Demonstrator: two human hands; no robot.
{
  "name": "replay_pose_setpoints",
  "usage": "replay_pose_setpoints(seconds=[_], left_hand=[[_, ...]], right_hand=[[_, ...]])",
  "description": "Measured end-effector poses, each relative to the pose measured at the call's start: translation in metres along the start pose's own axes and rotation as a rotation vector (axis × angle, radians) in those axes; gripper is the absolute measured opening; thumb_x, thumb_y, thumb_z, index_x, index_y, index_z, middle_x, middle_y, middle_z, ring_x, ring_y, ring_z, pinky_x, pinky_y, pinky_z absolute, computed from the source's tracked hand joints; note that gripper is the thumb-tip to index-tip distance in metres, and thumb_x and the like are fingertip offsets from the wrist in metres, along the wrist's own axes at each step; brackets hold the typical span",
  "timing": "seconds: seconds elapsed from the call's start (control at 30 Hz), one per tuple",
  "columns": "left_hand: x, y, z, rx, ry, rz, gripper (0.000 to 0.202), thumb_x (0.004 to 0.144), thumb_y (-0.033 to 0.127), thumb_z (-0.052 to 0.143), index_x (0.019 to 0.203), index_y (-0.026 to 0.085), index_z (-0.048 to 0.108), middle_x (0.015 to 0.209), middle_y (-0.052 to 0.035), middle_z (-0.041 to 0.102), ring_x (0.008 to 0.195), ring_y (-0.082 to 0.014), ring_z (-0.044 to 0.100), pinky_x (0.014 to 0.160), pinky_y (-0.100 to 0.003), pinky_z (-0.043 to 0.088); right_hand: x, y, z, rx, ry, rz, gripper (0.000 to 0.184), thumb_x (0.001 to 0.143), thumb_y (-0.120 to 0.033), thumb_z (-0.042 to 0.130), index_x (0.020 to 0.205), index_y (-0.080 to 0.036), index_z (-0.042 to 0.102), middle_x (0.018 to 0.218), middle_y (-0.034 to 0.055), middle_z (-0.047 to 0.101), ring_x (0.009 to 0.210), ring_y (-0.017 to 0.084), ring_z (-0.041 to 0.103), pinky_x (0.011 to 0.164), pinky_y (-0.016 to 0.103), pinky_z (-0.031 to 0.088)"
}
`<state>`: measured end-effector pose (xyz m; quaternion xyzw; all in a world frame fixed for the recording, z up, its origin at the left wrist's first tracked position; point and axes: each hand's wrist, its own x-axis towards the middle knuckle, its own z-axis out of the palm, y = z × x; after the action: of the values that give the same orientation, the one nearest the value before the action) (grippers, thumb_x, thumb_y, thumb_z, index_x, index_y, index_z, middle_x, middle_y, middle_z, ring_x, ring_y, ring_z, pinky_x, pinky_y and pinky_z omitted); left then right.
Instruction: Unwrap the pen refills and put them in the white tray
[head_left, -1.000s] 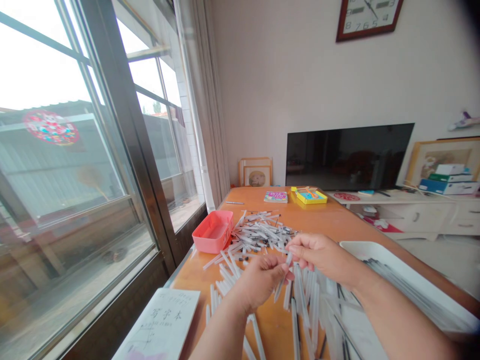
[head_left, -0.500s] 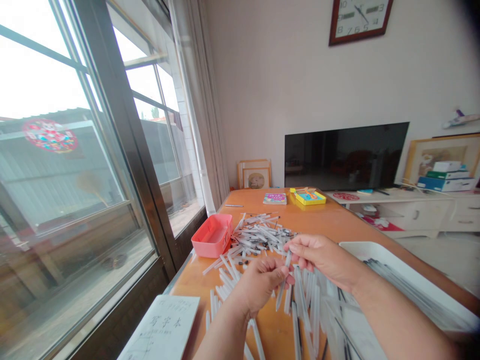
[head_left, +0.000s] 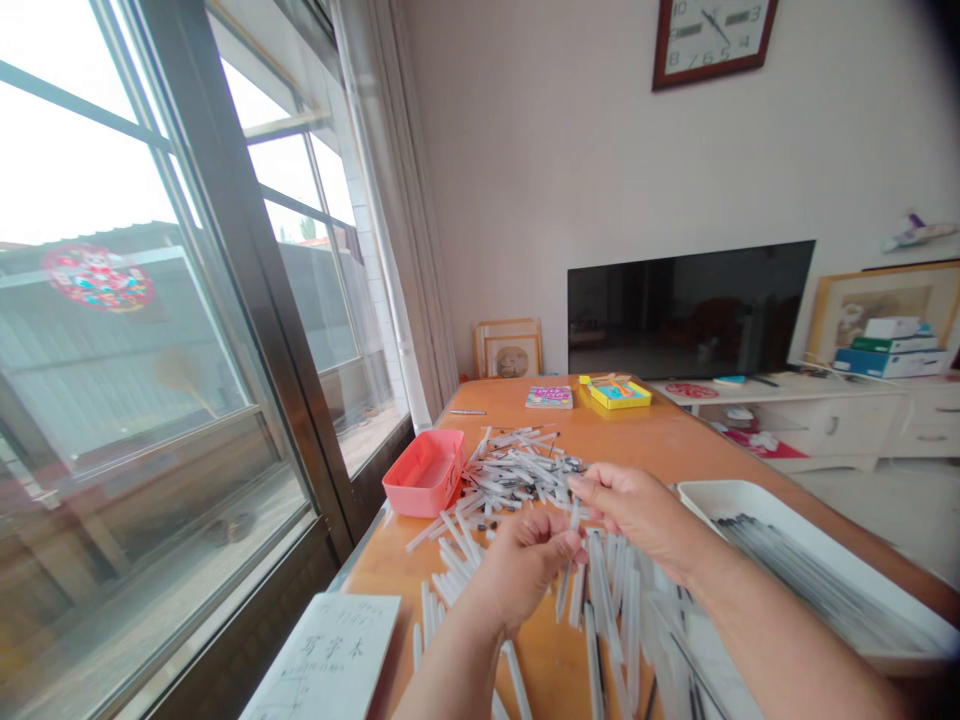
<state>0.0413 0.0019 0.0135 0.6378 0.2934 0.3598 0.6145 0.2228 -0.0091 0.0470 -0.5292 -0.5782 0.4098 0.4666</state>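
A slim translucent pen (head_left: 562,592) with a dark line inside stands tilted between the thumb and fingers of my left hand (head_left: 521,565). Just above its upper end, my right hand (head_left: 626,505) is pinched closed; what sits between those fingertips is too small to make out. Behind both hands spreads a heap of clear pen barrels and black-tipped parts (head_left: 525,470). More translucent barrels (head_left: 619,590) lie in front, below my right hand, and others (head_left: 450,570) lie to the left, partly covered by my left forearm.
A pink plastic box (head_left: 424,480) stands left of the heap. At right, a white tray (head_left: 694,492) holds thin dark refills (head_left: 780,560). A writing booklet (head_left: 330,650) lies at the near left. Farther back are a small book (head_left: 550,398) and a yellow tray (head_left: 626,402).
My right fingertips have moved slightly up and away from the pen's upper end. My left hand keeps its hold on the pen, almost in place.
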Motion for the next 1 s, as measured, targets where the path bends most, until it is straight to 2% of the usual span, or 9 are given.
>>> replay_pose_setpoints(seconds=[0.13,0.23,0.4,0.53,0.6,0.7,0.77,0.9,1.0], left_hand=[[-0.005,0.004,-0.002,-0.127,-0.085,-0.032,0.037,0.085,0.049,0.068,0.086,0.012,0.069,0.078,-0.007,0.066,0.066,-0.0124,0.052,0.062,-0.024,0.034],[-0.006,0.006,-0.002,-0.145,-0.114,-0.036,0.037,0.082,0.049,0.07,0.083,0.012,0.068,0.077,-0.0079,0.067,0.067,-0.0136,0.055,0.062,-0.024,0.035],[-0.001,-0.001,0.001,-0.032,0.016,0.017,0.037,0.078,0.048,0.075,0.077,0.012,0.065,0.07,-0.0023,0.06,0.061,-0.0098,0.044,0.06,-0.024,0.031],[0.004,-0.01,0.004,0.097,0.205,0.088,0.034,0.075,0.043,0.078,0.075,0.014,0.06,0.065,0.0026,0.049,0.061,-0.0091,0.037,0.057,-0.024,0.027],[0.004,-0.01,0.005,0.098,0.221,0.09,0.032,0.077,0.043,0.076,0.076,0.015,0.061,0.065,0.0027,0.049,0.06,-0.0094,0.037,0.057,-0.024,0.027],[0.002,-0.006,0.004,-0.013,0.142,0.051,0.033,0.08,0.045,0.073,0.077,0.014,0.063,0.065,0.0014,0.052,0.058,-0.0093,0.039,0.057,-0.024,0.029],[0.001,-0.002,0.002,-0.09,0.144,0.023,0.035,0.079,0.047,0.074,0.078,0.014,0.064,0.067,0.0001,0.054,0.058,-0.0095,0.042,0.058,-0.024,0.032],[0.002,-0.001,-0.002,-0.237,0.283,-0.016,0.036,0.072,0.046,0.082,0.081,0.015,0.065,0.072,-0.001,0.058,0.064,-0.0108,0.05,0.065,-0.025,0.039],[0.005,-0.006,-0.006,-0.315,0.404,0.008,0.034,0.071,0.044,0.083,0.083,0.016,0.067,0.082,-0.002,0.061,0.071,-0.01,0.051,0.068,-0.022,0.039]], right_hand=[[-0.003,-0.001,-0.005,0.164,-0.18,0.038,0.036,0.085,-0.054,0.064,0.092,-0.018,0.066,0.071,-0.0014,0.06,0.058,0.009,0.044,0.054,0.021,0.03],[-0.004,0.001,-0.008,0.177,-0.212,0.042,0.034,0.084,-0.049,0.068,0.09,-0.016,0.067,0.07,-0.0013,0.059,0.058,0.008,0.041,0.054,0.021,0.029],[-0.001,0.005,-0.003,0.098,-0.127,0.039,0.033,0.086,-0.048,0.065,0.078,-0.016,0.062,0.067,-0.0017,0.058,0.057,0.008,0.042,0.055,0.022,0.031],[0.003,0.006,0.009,-0.024,0.014,0.0,0.033,0.085,-0.048,0.064,0.074,-0.017,0.06,0.065,-0.0022,0.057,0.059,0.01,0.044,0.058,0.023,0.034],[0.003,0.006,0.013,-0.026,0.053,0.001,0.034,0.085,-0.05,0.063,0.075,-0.017,0.06,0.064,-0.0027,0.056,0.059,0.01,0.044,0.058,0.024,0.035],[0.003,0.006,0.015,0.078,0.021,0.024,0.04,0.087,-0.057,0.059,0.078,-0.018,0.06,0.063,-0.0035,0.055,0.054,0.009,0.041,0.054,0.024,0.032],[0.003,0.007,0.014,0.128,0.007,0.032,0.042,0.088,-0.06,0.055,0.082,-0.019,0.06,0.064,-0.0041,0.053,0.053,0.009,0.038,0.053,0.023,0.029],[0.002,0.008,0.009,-0.023,0.003,-0.013,0.041,0.088,-0.058,0.056,0.079,-0.019,0.059,0.068,-0.0032,0.053,0.062,0.012,0.044,0.06,0.025,0.035],[0.002,0.011,0.012,-0.175,-0.151,-0.084,0.038,0.088,-0.054,0.058,0.076,-0.018,0.059,0.071,-0.0023,0.054,0.07,0.014,0.046,0.064,0.026,0.036]])
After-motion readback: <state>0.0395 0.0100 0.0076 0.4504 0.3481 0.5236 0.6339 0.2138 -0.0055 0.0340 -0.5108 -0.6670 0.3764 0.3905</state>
